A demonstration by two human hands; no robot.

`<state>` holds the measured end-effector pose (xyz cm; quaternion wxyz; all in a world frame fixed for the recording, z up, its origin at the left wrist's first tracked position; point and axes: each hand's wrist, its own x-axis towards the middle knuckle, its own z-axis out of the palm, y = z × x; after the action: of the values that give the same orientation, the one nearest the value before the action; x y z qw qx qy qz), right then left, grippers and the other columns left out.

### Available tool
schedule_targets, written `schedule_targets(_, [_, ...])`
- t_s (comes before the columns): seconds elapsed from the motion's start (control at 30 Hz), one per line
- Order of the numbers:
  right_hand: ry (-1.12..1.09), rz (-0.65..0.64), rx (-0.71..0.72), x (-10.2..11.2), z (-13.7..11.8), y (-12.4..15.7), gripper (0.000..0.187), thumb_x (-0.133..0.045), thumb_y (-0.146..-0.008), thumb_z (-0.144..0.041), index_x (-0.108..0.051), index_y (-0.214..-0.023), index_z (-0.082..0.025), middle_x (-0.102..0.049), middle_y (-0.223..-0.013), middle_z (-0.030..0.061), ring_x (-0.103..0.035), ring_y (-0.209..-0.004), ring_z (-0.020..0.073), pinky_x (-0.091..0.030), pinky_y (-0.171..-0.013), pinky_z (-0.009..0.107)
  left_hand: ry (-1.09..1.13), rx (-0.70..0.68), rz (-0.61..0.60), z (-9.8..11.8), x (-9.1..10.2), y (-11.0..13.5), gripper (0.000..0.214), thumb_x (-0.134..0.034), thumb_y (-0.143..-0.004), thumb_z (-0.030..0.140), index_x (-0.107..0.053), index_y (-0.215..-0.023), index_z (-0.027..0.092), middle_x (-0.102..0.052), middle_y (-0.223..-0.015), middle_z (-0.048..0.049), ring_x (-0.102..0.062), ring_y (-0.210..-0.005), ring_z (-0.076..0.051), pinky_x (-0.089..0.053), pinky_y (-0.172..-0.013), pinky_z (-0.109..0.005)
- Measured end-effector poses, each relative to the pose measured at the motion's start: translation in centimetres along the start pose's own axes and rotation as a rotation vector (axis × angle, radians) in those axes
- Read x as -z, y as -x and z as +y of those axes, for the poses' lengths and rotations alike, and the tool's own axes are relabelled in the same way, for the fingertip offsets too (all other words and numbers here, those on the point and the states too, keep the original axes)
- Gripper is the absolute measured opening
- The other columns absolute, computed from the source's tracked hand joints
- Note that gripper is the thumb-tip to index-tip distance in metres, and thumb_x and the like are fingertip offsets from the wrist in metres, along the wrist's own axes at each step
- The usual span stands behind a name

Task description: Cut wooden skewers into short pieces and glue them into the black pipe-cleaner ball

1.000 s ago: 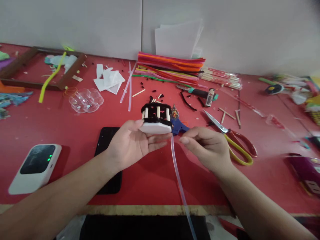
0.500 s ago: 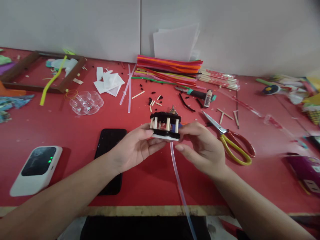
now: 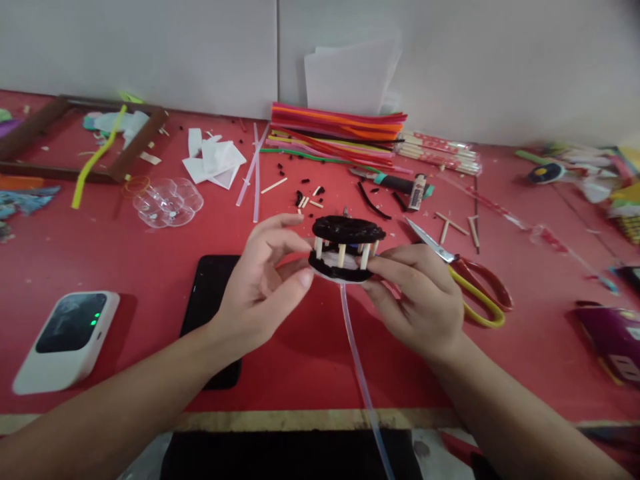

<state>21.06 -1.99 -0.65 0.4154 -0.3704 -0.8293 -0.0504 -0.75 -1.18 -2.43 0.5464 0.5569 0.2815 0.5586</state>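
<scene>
A small craft model [image 3: 349, 230] is held up over the table. It has a black fuzzy top, pale short sticks as pillars and a black fuzzy ring on a white base. My right hand [image 3: 417, 287] pinches its right edge between thumb and fingers. At its left edge, my left hand [image 3: 265, 280] has its fingers apart, close around the rim; whether they touch it I cannot tell. A long translucent tube [image 3: 357, 353] runs from below the model down past the table edge; its upper end is hidden.
Yellow-and-red-handled scissors [image 3: 477, 303] lie to the right. A black phone [image 3: 213, 293] and a white device [image 3: 70, 340] lie left. Behind are pipe cleaners [image 3: 340, 127], pliers [image 3: 395, 183], paper scraps [image 3: 220, 163], a clear plastic tray [image 3: 167, 203] and a brown frame [image 3: 117, 173].
The model has shifted slightly right and turned, showing more of its black top. My left fingers have loosened from beneath it and spread, while my right hand has closed on its edge.
</scene>
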Motion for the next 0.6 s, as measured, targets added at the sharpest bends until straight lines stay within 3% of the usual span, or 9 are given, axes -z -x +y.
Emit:
schedule_targets(0.1, [0.046,0.025,0.049,0.20,0.12,0.17,0.022,-0.066,-0.087,-0.010,-0.065,-0.108,-0.018,-0.061,-0.088,0.0053,-0.061,-0.078,0.0158,-0.054,-0.071,0.031,-0.251,-0.114,-0.075,0.32,0.11,0.35,0.022,-0.062,-0.089,0.011,-0.068,-0.107,0.023,-0.047,-0.134,-0.0091,-0.041,-0.140,-0.026,-0.053,-0.103,-0.037])
schedule_targets(0.27, [0.062,0.036,0.085,0.33,0.06,0.20,0.020,-0.067,-0.086,-0.008,-0.067,-0.104,-0.016,-0.057,-0.091,0.0056,-0.060,-0.079,0.0150,-0.053,-0.072,0.031,-0.430,-0.193,-0.069,0.21,0.55,0.35,0.024,-0.066,-0.088,0.012,-0.071,-0.107,0.025,-0.054,-0.133,-0.0092,-0.050,-0.133,-0.026,-0.053,-0.104,-0.043])
schedule_targets(0.43, [0.063,0.046,0.100,0.35,0.00,0.04,0.024,-0.066,-0.085,-0.006,-0.067,-0.105,-0.018,-0.057,-0.090,0.0048,-0.059,-0.077,0.0157,-0.053,-0.068,0.033,-0.325,-0.144,-0.062,0.35,0.49,0.16,0.019,-0.071,-0.085,0.013,-0.075,-0.098,0.026,-0.050,-0.136,-0.0061,-0.065,-0.111,-0.019,-0.057,-0.098,-0.039])
schedule_targets(0.53, [0.042,0.054,0.092,0.33,-0.06,0.01,0.029,-0.066,-0.084,-0.006,-0.068,-0.109,-0.022,-0.057,-0.087,0.0045,-0.059,-0.074,0.0171,-0.052,-0.064,0.034,-0.238,-0.070,-0.022,0.63,0.12,0.09,0.011,-0.074,-0.082,0.015,-0.073,-0.089,0.024,-0.053,-0.133,-0.0056,-0.060,-0.119,-0.023,-0.057,-0.097,-0.038])
schedule_targets(0.6, [0.028,0.056,0.080,0.37,-0.15,0.01,0.036,-0.067,-0.083,-0.006,-0.068,-0.113,-0.026,-0.056,-0.086,0.0042,-0.059,-0.072,0.0181,-0.052,-0.063,0.035,-0.113,0.015,0.018,0.77,-0.13,0.00,0.018,-0.078,-0.079,0.015,-0.067,-0.091,0.024,-0.054,-0.132,-0.0040,-0.060,-0.118,-0.022,-0.056,-0.096,-0.037])
